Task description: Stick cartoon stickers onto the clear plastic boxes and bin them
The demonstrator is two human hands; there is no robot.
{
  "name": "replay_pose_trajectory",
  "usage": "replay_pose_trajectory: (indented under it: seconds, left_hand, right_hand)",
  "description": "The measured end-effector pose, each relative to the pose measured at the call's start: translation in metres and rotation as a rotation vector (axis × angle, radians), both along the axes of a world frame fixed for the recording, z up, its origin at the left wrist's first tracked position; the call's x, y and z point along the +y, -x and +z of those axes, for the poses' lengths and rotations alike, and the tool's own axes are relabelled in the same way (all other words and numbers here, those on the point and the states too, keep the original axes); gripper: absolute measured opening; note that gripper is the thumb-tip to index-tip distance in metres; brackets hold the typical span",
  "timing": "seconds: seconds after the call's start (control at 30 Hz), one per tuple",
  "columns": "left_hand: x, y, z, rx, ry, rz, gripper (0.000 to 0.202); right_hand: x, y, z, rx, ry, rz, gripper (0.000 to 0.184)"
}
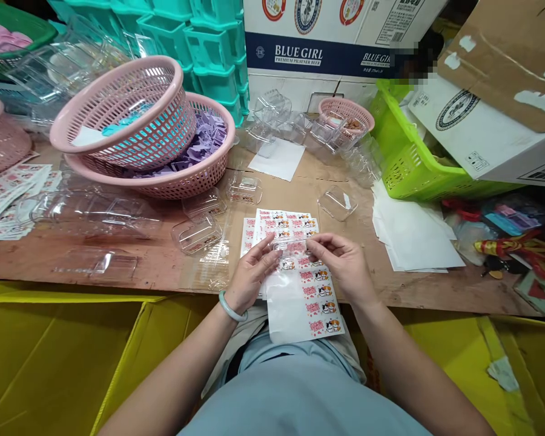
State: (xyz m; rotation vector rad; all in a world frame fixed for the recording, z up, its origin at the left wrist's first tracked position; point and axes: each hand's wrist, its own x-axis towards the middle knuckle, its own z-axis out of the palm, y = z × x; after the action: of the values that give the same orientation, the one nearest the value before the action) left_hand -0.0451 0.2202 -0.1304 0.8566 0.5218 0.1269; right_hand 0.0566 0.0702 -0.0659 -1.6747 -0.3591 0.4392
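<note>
Between my two hands is a small clear plastic case (295,248), with printed stickers showing through or on it; I cannot tell which. My left hand (251,269) grips its left side, thumb and fingers closed. At its right end the fingertips of my right hand (344,266) are pinched. Under the case lies a sticker sheet (290,309) with cat pictures and pink lettering, partly bare backing, hanging over the table edge. More sticker sheets (249,230) sit beneath it. Clear cases with stickers, such as one case (197,235), stand to the left.
Stacked pink baskets (209,172) hold blue and purple pieces at the left. Behind are teal bins (213,42) and a beer carton (309,60). One clear case (337,203) lies ahead on the right, near white sheets (418,236) and a green basket (404,160).
</note>
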Motion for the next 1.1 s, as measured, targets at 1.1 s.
replay_pose_trajectory:
  seconds: [1.1]
  left_hand:
    - [-0.0036, -0.0024, 0.0024, 0.046, -0.107, -0.008, 0.057]
  right_hand:
    - [0.0081, 0.0045, -0.0084, -0.160, 0.253, 0.060, 0.025]
